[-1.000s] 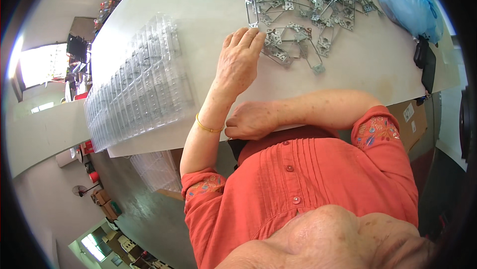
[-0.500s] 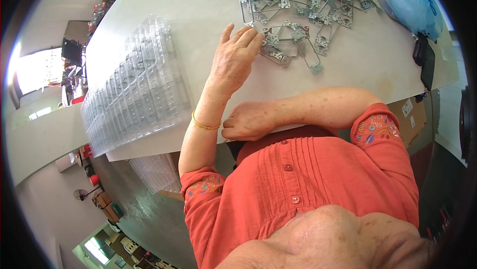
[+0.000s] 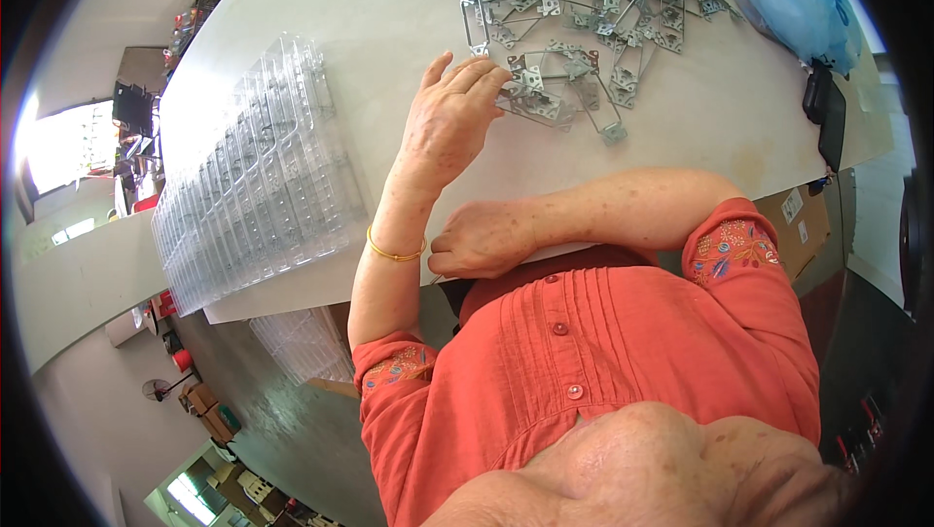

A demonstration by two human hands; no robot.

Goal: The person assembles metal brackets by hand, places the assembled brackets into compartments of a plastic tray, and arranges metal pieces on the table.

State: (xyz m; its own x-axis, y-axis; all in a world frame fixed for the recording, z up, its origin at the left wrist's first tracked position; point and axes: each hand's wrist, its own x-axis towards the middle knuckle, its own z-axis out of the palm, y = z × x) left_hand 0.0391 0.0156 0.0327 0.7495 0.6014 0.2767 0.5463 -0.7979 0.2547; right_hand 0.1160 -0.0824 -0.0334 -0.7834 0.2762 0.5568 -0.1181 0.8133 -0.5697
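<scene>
My left hand (image 3: 450,123) reaches over the table, its back toward the camera and its fingers stretched out and slightly apart. Its fingertips are at the near left edge of a loose pile of metal brackets (image 3: 584,62), beside a flat bracket (image 3: 530,99); whether they touch it I cannot tell. The brackets are silvery, with punched end plates joined by thin rods. Close to my body, at the table's near edge, my right hand (image 3: 484,238) is curled closed below the left wrist. Its fingertips are hidden, and what they hold, if anything, cannot be made out.
Clear plastic trays (image 3: 258,177) with ribbed slots stand on the left of the white table (image 3: 389,1). A blue plastic bag (image 3: 793,6) and a black case (image 3: 825,118) lie at the right edge. Below the table are a cardboard box (image 3: 796,225) and more clear trays (image 3: 304,344).
My left hand has drawn back slightly toward me and to the left, uncovering more of the bracket beside its fingertips. The right hand keeps its place. The whole view has shifted a little.
</scene>
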